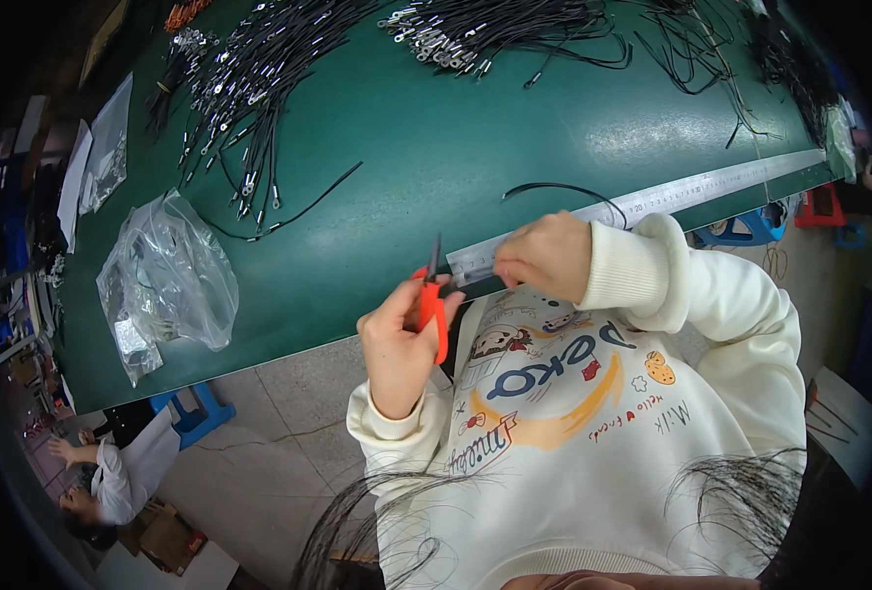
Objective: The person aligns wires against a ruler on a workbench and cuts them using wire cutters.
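Left hand [397, 339] gripping orange-handled scissors [431, 305], blades up, at near edge of green surface [436, 157]. Right hand [546, 256] just beside, fingers closed, pinching black wire [564, 190] over steel ruler [672, 195].

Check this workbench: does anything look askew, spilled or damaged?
Nothing is damaged. One loose black wire lies apart from the bundles, and the clear plastic bag sits crumpled near the table's edge.
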`<state>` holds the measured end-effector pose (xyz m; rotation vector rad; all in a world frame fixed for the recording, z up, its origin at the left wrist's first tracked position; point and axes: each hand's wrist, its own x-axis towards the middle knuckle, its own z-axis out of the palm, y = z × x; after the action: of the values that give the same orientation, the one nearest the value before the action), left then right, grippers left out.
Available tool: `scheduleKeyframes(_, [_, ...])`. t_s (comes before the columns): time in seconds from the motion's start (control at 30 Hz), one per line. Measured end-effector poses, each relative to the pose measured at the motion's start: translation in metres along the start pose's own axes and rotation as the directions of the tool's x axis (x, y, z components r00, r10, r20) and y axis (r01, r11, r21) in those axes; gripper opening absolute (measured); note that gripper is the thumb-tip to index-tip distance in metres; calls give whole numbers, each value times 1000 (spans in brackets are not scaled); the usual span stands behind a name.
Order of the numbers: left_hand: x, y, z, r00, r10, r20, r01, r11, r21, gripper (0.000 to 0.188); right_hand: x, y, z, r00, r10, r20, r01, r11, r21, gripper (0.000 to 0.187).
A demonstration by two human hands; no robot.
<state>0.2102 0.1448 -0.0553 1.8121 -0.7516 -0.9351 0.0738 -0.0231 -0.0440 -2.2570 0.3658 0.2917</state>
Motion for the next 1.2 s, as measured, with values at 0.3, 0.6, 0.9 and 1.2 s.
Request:
scheduleKeyframes(0.3, [-2,-3,0,895,445,-21,-404,831,382,20,11,-6,4,999,-32,-43,25,988,-151,21])
scheduleKeyframes(0.6, [6,-12,5,846,532,35,-474,721,506,17,15,-10,0,1000,7,-12,-9,989,-146,22])
scheduleKeyframes(0.9, [22,2,-3,962,259,88,-274,905,325,30,16,-6,0,995,104,12,-98,970,-224,23])
scheduleKeyframes(1.2, [20,-8,-6,981,169,98,-193,921,338,14,15,-9,-1,998,54,-13,-55,971,-235,24])
